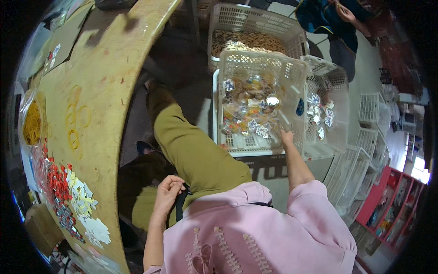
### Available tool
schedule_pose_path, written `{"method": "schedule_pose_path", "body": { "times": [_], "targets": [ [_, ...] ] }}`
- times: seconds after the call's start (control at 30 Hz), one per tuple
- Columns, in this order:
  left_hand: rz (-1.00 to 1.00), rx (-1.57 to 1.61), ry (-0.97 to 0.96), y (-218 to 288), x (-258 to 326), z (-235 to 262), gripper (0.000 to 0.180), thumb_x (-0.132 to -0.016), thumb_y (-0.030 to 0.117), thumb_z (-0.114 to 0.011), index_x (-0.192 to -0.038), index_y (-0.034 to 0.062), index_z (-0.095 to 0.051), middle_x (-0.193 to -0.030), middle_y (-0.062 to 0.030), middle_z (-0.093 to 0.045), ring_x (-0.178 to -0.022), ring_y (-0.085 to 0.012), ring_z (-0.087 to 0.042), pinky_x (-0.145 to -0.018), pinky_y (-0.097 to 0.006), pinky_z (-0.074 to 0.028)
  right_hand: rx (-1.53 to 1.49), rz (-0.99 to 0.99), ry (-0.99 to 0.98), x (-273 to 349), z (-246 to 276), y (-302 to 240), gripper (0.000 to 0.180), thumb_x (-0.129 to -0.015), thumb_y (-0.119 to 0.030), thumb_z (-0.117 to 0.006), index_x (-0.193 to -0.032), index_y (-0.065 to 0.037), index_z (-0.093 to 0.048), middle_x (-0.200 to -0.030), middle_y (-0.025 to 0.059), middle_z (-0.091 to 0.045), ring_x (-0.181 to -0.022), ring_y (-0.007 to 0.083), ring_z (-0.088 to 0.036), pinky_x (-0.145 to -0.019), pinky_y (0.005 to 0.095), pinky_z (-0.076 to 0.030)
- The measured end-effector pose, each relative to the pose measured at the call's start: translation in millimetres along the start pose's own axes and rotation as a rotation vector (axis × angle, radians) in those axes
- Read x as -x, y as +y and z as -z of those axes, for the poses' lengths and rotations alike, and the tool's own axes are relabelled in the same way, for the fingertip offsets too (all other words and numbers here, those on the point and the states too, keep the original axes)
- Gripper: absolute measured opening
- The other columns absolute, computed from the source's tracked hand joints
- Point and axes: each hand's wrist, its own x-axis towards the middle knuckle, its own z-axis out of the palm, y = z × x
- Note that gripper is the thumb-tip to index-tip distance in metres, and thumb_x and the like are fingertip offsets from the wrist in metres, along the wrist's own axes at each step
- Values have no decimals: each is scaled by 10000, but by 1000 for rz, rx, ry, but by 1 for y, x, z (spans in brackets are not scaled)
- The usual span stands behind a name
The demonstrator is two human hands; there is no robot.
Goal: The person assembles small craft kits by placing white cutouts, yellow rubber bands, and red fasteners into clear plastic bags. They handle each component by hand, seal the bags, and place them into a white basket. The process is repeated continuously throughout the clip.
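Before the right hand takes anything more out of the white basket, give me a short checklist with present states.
1. Right hand reaches the rim of the white plastic lattice basket: ok.
2. Grip of right hand, open or shut: cannot tell.
3. Small clear packets of colourful pieces lie in the basket: ok.
4. Left hand curled at the lap on a black strap, not free: not ok.
5. Second white basket alongside holds a few packets: ok.

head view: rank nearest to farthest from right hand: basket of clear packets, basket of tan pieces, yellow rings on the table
From the right hand:
1. basket of clear packets, at the fingertips, just ahead.
2. basket of tan pieces, behind it, farther ahead.
3. yellow rings, across on the left, on the table.
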Motion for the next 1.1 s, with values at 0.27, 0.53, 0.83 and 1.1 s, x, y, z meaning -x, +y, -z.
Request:
{"method": "schedule_pose_path", "body": {
  "times": [0.27,0.53,0.83,1.1],
  "targets": [
    [47,15,17,-21,0,-1,81,-979,90,-570,-981,40,-633,-805,2,-644,-720,-44,-550,-672,-199,-441,-121,14,44,-13,-8,9,437,-869,-300,-705,-1157,26,-657,-1027,188,-719,-943,288,-685,-874,374,-504],
    [10,-4,9,-43,-6,10,72,-984,82,-564,-947,47,-615,-803,5,-642,-721,-50,-571,-664,-204,-451,-219,118,-21,-7,8,5,422,-823,-244,-766,-1182,-40,-678,-1032,149,-727,-936,261,-685,-866,386,-501],
    [-14,117,69,-69,-5,6,62,-980,86,-572,-926,61,-589,-775,4,-640,-706,-42,-565,-643,-191,-436,-281,91,44,-14,9,7,330,-848,-148,-735,-1130,16,-686,-950,116,-704,-847,176,-650,-746,324,-502],
    [-35,133,55,-88,-12,13,68,-970,59,-558,-907,82,-569,-764,0,-653,-691,-49,-576,-638,-207,-446,-508,205,24,10,42,1,169,-859,-139,-725,-961,-5,-717,-784,62,-697,-685,147,-642,-637,326,-502]
  ]
}}
